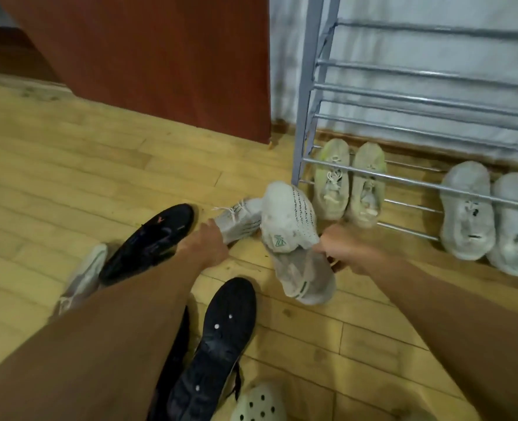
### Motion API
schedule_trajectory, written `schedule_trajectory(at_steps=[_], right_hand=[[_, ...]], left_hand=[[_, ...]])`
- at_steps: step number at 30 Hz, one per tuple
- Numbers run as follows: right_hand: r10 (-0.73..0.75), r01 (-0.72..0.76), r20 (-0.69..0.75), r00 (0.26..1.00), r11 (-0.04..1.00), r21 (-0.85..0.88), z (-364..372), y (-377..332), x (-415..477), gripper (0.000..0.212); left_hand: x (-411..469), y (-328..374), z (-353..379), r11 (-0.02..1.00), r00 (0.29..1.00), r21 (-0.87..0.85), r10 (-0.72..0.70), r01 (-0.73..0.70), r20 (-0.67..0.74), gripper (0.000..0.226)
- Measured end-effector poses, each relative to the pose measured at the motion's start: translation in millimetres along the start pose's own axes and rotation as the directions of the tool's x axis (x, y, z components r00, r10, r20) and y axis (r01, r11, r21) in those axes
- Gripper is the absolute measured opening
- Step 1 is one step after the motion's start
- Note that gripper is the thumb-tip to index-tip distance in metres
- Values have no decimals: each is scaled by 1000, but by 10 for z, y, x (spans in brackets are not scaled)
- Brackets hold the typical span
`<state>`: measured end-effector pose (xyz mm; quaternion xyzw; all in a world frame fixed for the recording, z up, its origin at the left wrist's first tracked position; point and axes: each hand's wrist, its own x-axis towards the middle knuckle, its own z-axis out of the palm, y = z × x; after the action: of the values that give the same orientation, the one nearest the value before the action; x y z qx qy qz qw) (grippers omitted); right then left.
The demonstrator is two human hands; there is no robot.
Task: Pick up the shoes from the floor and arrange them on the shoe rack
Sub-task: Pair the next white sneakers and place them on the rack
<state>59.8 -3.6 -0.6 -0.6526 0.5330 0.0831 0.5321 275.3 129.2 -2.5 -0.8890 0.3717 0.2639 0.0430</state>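
Observation:
My right hand (pixel 344 249) grips a white knit sneaker with a green logo (pixel 294 238) by its heel, tilted just above the floor. My left hand (pixel 210 243) closes on the matching white sneaker (pixel 239 218), which lies on the floor beside it. A grey metal shoe rack (pixel 418 101) stands against the wall at the right. On its bottom tier sit a pale yellow-green pair (pixel 347 180) and a white pair (pixel 491 220). Two black shoes (pixel 151 241) (pixel 218 344) lie on the floor near my left arm.
A grey sneaker (pixel 83 276) lies partly hidden under my left forearm. A pale clog with holes (pixel 259 404) shows at the bottom edge. A red-brown cabinet panel (pixel 160 56) stands left of the rack. The floor is light wood planks.

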Motion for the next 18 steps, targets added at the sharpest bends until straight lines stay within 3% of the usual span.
schedule_trajectory(at_steps=[6, 10, 12, 15, 18], right_hand=[[79, -78, 7, 997, 964, 255, 416, 385, 416, 17], [113, -109, -9, 994, 973, 202, 499, 594, 514, 22], [138, -131, -19, 990, 968, 214, 477, 676, 510, 24], [166, -163, 10, 986, 952, 260, 398, 744, 446, 19], [177, -184, 51, 983, 931, 316, 293, 787, 337, 17]], left_hand=[[475, -160, 384, 965, 983, 192, -181, 177, 3, 79], [651, -241, 549, 923, 985, 353, -113, 154, -132, 79], [689, -270, 526, 911, 984, 382, -104, 152, -145, 93], [675, -186, 475, 919, 980, 343, -200, 195, -20, 107], [568, -3, 493, 961, 959, 107, -266, 255, 98, 109]])
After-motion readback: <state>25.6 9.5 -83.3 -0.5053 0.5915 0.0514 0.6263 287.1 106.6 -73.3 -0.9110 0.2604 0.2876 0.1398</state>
